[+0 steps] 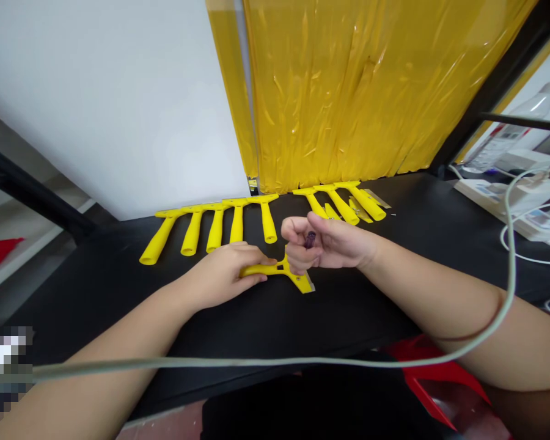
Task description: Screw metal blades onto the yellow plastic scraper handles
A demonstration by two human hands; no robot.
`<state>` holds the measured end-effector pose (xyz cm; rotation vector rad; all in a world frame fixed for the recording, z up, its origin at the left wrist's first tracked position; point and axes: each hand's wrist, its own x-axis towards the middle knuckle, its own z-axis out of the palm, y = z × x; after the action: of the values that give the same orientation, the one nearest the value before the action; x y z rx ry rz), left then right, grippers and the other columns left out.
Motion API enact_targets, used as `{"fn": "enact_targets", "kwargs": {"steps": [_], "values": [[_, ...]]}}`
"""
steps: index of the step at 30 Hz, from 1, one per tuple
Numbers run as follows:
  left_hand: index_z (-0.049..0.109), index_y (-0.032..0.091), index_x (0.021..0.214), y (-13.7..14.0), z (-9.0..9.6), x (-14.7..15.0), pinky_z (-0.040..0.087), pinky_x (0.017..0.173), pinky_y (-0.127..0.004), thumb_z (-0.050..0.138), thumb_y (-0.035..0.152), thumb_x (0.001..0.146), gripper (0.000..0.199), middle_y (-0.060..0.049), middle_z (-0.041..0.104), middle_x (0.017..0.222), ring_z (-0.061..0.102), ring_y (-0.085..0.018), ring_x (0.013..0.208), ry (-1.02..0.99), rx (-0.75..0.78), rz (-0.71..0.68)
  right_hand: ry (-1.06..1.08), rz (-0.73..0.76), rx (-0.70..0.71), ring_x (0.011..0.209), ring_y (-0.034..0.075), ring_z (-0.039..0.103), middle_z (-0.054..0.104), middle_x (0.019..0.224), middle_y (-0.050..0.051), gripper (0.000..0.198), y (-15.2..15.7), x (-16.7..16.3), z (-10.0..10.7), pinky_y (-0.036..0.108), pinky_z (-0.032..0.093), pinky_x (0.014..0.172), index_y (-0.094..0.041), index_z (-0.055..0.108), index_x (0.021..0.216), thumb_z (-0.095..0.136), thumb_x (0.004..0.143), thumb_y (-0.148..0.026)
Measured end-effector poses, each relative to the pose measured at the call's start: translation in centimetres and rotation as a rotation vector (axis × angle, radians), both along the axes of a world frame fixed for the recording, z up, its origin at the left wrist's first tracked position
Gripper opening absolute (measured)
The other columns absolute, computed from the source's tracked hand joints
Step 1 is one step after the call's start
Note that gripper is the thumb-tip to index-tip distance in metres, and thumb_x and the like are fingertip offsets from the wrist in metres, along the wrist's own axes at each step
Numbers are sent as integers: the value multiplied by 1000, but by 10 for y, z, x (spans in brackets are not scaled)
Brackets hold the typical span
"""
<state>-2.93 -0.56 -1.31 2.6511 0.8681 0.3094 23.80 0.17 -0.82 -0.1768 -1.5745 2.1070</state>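
My left hand [231, 272] is closed around the handle of a yellow scraper [297, 280], which lies sideways low over the black table. The scraper's wide head points right, with a screw in its lower part and a strip of metal blade along the edge. Over the head's upper part, my right hand [323, 244] is closed on what looks like a screwdriver [310, 239]. Only its dark purple handle end shows; the shaft and tip are hidden by the fingers.
Several yellow scrapers [214, 229] line the back left of the black table [385, 293]. More scrapers [339, 205] and loose yellow pieces lie at the back right, near a small screw [393, 214]. A pale cable [256, 362] crosses the foreground. Power strips [508, 201] and a bottle [508, 134] stand right.
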Motion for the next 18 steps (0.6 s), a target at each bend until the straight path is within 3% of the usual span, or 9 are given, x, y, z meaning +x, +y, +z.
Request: {"fn": "enact_targets", "kwargs": {"steps": [3,6,8,10,12,13,15,18], "values": [[72,27,129,1,-2,-2,51,93,-33,66,30,102,28,-4,74,113,68,-21,107,-12,7,-22,37,-90,11,55,12,31,29,62,-8,50,-1,5,10,26,40,62,-23,45,86,53,100,-71],[71,28,130,1,-3,-3,51,92,-33,65,31,103,28,-3,74,115,67,-21,107,-23,31,-33,-57,-291,60,52,11,22,29,62,-8,49,4,12,18,23,26,52,-24,42,83,55,99,-68],[71,27,129,0,-2,-3,51,91,-34,65,30,103,27,-4,74,115,66,-21,105,-40,57,-29,-254,-503,191,52,10,23,36,62,-7,42,9,16,20,24,21,50,-23,46,83,63,96,-60],[71,27,128,-1,-1,-2,51,90,-34,64,29,103,26,-4,74,114,66,-21,104,-63,79,-28,-530,-730,408,56,11,36,47,66,-5,32,13,18,19,25,27,53,-21,54,83,71,92,-46],[72,25,126,-2,1,-1,51,89,-35,63,28,103,25,-5,74,114,66,-21,103,-88,97,-33,-797,-839,559,65,13,49,58,73,-1,20,15,18,18,27,35,59,-20,61,85,75,89,-33],[72,25,126,-2,1,-1,51,89,-35,63,28,103,25,-6,74,114,66,-21,103,-99,106,-35,-897,-828,557,68,14,54,62,77,0,16,15,17,17,27,38,61,-20,63,87,75,88,-30],[72,24,125,-1,2,0,51,89,-35,62,27,103,24,-7,74,113,67,-22,102,-116,126,-31,-982,-716,405,67,14,62,68,85,1,12,13,15,17,27,44,63,-20,62,93,72,89,-24],[71,24,126,0,2,0,51,89,-36,61,28,103,25,-7,74,114,67,-22,102,-125,152,-17,-879,-560,135,66,15,71,72,88,2,16,10,12,14,24,50,61,-20,56,96,68,88,-14]]}}
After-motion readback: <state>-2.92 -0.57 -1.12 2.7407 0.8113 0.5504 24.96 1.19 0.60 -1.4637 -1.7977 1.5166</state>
